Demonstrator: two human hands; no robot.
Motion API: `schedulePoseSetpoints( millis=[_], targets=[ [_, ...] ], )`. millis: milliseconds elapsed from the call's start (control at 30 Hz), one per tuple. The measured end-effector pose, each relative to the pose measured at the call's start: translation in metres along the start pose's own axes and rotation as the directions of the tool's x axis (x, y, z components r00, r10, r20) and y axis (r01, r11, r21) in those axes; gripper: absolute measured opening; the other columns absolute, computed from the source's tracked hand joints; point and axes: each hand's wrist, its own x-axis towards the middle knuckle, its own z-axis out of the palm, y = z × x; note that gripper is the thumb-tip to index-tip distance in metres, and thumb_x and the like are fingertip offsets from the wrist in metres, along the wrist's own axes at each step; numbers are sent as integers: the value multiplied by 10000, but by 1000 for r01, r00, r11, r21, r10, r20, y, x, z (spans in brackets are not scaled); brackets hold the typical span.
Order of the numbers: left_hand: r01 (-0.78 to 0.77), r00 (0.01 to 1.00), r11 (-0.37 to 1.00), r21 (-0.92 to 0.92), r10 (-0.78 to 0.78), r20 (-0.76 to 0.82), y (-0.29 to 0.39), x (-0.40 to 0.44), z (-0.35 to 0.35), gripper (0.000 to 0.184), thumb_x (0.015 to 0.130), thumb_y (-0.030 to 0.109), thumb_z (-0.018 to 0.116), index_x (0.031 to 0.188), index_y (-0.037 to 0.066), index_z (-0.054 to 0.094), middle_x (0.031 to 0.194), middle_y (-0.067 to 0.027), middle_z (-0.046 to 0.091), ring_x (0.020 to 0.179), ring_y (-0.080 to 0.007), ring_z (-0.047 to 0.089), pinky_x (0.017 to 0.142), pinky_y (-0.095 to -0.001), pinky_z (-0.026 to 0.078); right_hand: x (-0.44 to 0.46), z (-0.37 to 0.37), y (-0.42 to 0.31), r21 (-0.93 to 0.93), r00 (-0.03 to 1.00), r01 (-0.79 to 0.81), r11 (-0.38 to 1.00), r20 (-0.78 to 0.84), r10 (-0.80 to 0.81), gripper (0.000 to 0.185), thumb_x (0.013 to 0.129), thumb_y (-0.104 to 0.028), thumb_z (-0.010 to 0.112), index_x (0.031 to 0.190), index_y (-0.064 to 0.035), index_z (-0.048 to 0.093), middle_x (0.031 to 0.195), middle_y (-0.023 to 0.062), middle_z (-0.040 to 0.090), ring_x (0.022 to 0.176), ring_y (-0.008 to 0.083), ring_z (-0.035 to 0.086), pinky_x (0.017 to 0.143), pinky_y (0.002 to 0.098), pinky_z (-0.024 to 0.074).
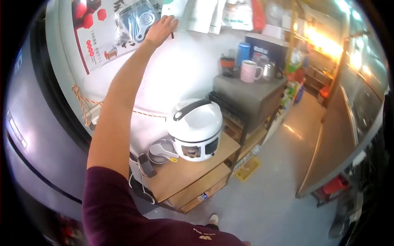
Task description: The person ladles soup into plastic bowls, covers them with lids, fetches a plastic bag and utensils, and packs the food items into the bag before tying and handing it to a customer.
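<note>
Left hand (163, 30) at wall (158, 78) — bagged item (139, 20) at its 9 o'clock, packets (200, 17) at 2. Fingers' grip: cannot tell. Cooker (196, 127), 5 o'clock — on surface (180, 180).

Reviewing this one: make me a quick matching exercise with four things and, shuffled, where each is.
1. left hand
2. clear bag
3. white cooker
4. pink mug

A. on top of the grey unit
B. in front of the wall poster
C. at the end of the raised arm
D. on the wooden stand

Pairs: 1-C, 2-B, 3-D, 4-A
</note>
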Motion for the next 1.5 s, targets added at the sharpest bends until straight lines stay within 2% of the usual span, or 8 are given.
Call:
schedulePoseSetpoints(
  millis=[33,67,133,200,533,867,1200,1500],
  targets=[
    [-30,990,999,11,28,138,-7,4,10,456,738,76,623,1166,97,465,1182,-52,470,1092,-238,487,805,-334,501,30,-28,22,-122,996,69,990,-44,-75,346,850,-303,511,1044,-31,600,938,118,636,884,198,588,790,348,459],
    [-13,992,999,-41,18,127,-11,5,15,438,745,78,621,1158,94,476,1158,-56,490,1062,-241,506,790,-335,506,42,-64,24,434,998,28,901,-66,1,312,839,-247,514,1049,-25,580,870,143,623,770,235,585,670,398,478],
    [7,995,990,-144,8,103,-19,4,17,402,758,82,616,1142,88,496,1111,-63,529,1002,-246,545,758,-337,515,66,-138,18,999,990,21,-29,-17,142,270,818,-135,518,1058,-13,538,734,192,597,543,310,578,430,498,515],
    [49,996,962,-269,-66,-55,-11,9,2,331,785,85,607,1109,80,545,1015,-84,598,826,-269,609,683,-339,527,87,-192,8,1000,989,30,-6,-29,142,230,875,-194,455,1035,-57,547,673,126,583,477,201,534,370,292,408],
    [603,753,561,-567,-635,173,-15,27,-46,245,798,181,671,1025,90,664,754,-67,658,626,-68,551,583,-220,447,157,-197,-30,900,983,-76,429,139,-118,273,859,-230,478,1046,-57,577,732,118,637,526,198,574,427,327,465],
    [465,858,866,-184,-492,-148,-32,37,-33,542,659,514,727,601,41,470,461,-33,395,442,-130,326,429,-286,344,217,-111,25,891,965,-245,383,263,6,313,840,-235,545,1101,-64,561,764,121,636,537,221,573,431,351,460],
    [506,828,780,-367,-559,-46,-13,28,-26,216,825,239,632,820,24,609,689,-103,607,559,-219,563,536,-296,449,210,-98,22,955,955,-247,163,268,-125,336,845,-228,506,1142,-73,539,810,136,645,570,241,595,444,368,473],
    [531,792,585,-613,-599,115,-2,7,-50,225,831,169,607,1003,27,631,865,-125,655,676,-201,625,611,-294,489,214,-107,24,898,959,-163,409,242,-149,333,877,-273,483,1110,-47,556,777,134,647,539,237,588,441,355,470]
  ],
)
